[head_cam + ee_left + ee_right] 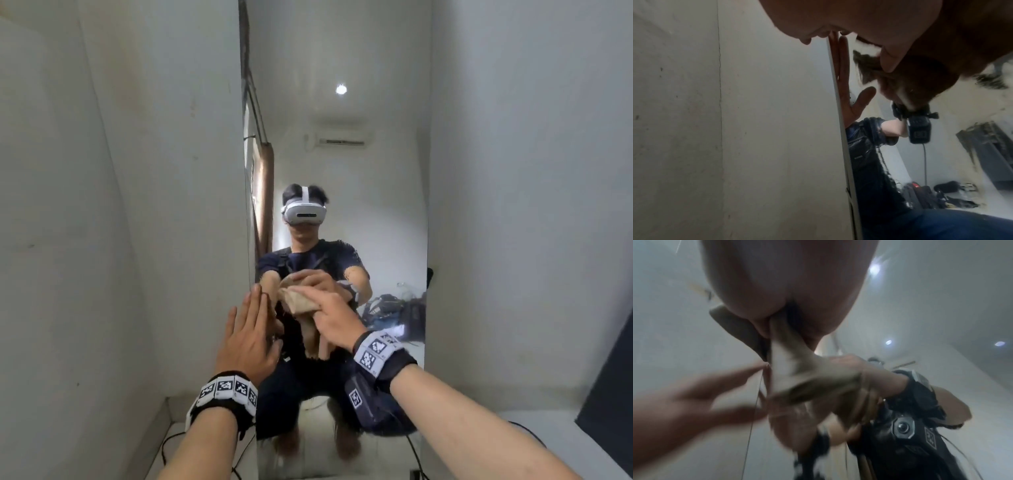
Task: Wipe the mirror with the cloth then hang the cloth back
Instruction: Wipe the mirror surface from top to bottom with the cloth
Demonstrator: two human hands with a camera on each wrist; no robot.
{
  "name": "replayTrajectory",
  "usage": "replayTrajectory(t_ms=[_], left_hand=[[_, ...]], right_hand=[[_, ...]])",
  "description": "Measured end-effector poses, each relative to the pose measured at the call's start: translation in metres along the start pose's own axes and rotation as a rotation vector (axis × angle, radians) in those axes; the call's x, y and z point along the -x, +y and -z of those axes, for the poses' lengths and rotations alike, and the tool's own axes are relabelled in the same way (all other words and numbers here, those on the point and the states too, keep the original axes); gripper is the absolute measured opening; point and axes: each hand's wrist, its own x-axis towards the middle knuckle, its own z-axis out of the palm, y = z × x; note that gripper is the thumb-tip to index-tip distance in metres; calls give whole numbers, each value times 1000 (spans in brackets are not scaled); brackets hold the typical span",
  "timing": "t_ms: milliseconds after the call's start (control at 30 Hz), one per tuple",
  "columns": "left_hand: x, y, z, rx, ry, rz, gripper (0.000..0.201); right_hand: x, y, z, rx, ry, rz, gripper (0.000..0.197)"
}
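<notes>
A tall frameless mirror (342, 164) stands against a white wall and reflects me crouching. My right hand (329, 317) grips a bunched beige cloth (298, 303) and presses it on the glass at about chest height of the reflection. In the right wrist view the cloth (784, 344) hangs from my right hand (789, 288) against the glass. My left hand (258, 318) lies flat with straight fingers on the mirror's left edge, just left of the cloth. The left wrist view shows that left hand (859, 24) touching the mirror (900, 162) at its edge.
White walls (137, 205) close in on both sides of the mirror. A dark panel (609, 359) leans at the far right. Black cables (171, 442) run over the white floor below my arms. No hook or rail for the cloth shows.
</notes>
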Motion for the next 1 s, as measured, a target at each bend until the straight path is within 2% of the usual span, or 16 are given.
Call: replayTrajectory(t_ms=[67, 167, 233, 267, 300, 333, 400, 433, 533, 633, 800, 867, 1000], left_hand=[[-1, 6, 3, 14, -14, -4, 89], [-1, 13, 8, 5, -37, -17, 90], [-1, 16, 9, -1, -51, -23, 91], [-3, 17, 9, -5, -50, -28, 91], [-4, 18, 9, -9, -47, -32, 91], [-6, 18, 9, -14, -44, -35, 91], [-8, 19, 7, -14, -46, -37, 91], [-9, 20, 6, -13, -54, -33, 90], [-10, 22, -2, -28, -60, -23, 91], [-11, 23, -9, -18, -57, -16, 92], [-12, 23, -14, -5, -47, -34, 94], [-10, 23, -16, -19, -56, -31, 95], [-9, 22, -17, -24, -57, -30, 94]], right_hand=[[-20, -8, 34, -12, 166, -44, 58], [-52, -19, 93, 1, 414, 35, 60], [-72, -25, 128, 214, 583, 124, 67], [-79, -27, 140, 345, 616, 153, 72], [-87, -24, 147, 448, 593, 166, 74], [-91, -20, 150, 507, 510, 170, 74], [-88, -3, 139, 560, 272, 140, 74], [-80, 6, 128, 574, 197, 141, 78], [-43, 37, 84, 543, 127, 231, 86], [6, 80, 30, 492, -36, 272, 85], [85, 128, -30, 398, -294, 241, 87], [102, 134, -44, 331, -311, 205, 82], [94, 111, -27, 86, -117, 41, 68]])
